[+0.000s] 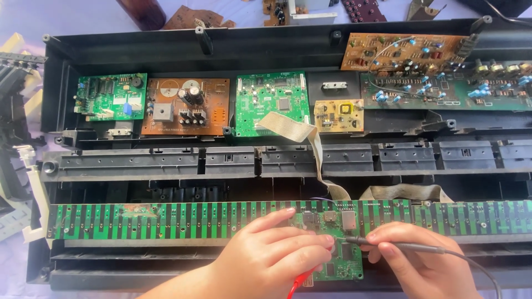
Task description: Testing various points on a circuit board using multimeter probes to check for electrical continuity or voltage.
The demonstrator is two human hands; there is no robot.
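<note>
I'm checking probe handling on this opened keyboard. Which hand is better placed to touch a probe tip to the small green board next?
Probably the right hand: its black probe lies level with the tip already at the small green board. The left hand covers the board's left part, and its red probe points down, away from it.

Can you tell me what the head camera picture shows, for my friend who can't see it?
Two hands touch thin test probes to a small green circuit board: the right hand holds a black probe, the left hand a red probe. Behind lies an opened black casing filled with circuit boards.
</note>
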